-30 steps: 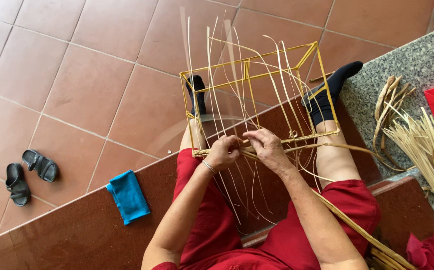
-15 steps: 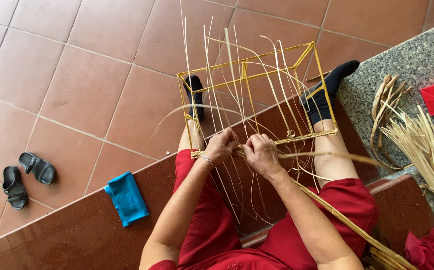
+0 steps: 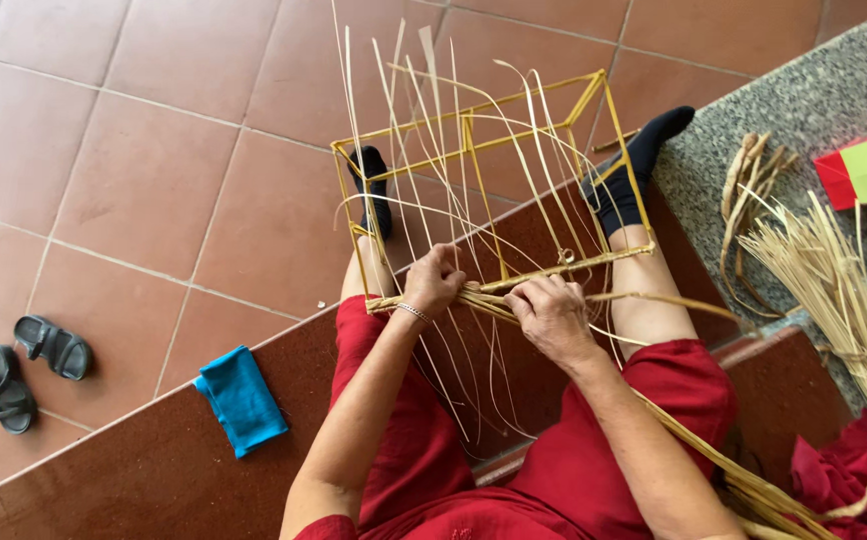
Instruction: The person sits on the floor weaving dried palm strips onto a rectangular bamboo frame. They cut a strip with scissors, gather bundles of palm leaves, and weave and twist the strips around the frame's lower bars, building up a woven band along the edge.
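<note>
both hands have slid closer together along the woven band. left hand [image 3: 436,283] has its grip pinched on the bamboo strips [image 3: 474,300] at the near edge of the yellow wire frame [image 3: 474,130]. right hand [image 3: 552,318] presses flat on the same band (can't tell if it's actually closed on a strip), so the weave looks tightened. farther out: blue cloth [image 3: 242,398], black sandals [image 3: 29,365]. the straw bundle [image 3: 839,290] runs off the picture's edge.

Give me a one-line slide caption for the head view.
Seated person's left hand and right hand grip bamboo strips woven across a yellow wire frame held between the knees.
</note>
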`<state>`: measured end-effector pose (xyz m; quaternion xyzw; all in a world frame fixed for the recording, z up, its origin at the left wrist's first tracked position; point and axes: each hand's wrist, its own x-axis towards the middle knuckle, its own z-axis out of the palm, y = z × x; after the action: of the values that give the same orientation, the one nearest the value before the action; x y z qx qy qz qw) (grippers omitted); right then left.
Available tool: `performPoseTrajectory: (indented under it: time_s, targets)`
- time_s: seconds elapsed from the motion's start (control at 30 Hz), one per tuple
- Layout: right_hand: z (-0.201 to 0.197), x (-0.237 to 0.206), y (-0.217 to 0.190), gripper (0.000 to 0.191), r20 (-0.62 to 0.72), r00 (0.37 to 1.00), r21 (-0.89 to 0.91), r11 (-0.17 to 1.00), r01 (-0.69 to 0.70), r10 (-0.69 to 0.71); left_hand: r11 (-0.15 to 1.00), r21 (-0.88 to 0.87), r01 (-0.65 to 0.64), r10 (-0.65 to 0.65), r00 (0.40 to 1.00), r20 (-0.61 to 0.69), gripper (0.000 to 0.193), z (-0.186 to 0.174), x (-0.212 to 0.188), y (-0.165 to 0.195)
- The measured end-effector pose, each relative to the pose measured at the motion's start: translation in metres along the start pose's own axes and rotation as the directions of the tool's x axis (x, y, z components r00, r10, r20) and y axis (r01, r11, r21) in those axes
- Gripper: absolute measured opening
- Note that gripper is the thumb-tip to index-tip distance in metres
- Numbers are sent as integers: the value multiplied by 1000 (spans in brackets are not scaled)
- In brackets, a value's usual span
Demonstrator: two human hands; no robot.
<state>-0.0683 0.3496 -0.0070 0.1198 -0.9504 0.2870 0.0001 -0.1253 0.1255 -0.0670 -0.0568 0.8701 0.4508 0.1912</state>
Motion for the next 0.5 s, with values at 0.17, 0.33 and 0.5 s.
performPoseTrajectory:
  time_s: [0.17, 0.33, 0.5]
  targets:
    - [-26, -4, 7, 14, 42, 999, 11, 1000, 17, -18, 999, 30, -15, 16, 1000, -24, 37, 2, 2, -3]
    - [-30, 8, 2, 12, 0, 1000, -13, 1000, 22, -22, 998, -44, -42, 41, 999, -20, 22, -3, -2, -7]
    - [-28, 5, -8, 19, -143, 983, -228, 971, 79, -114, 995, -71, -74, 73, 997, -16, 25, -2, -3, -2]
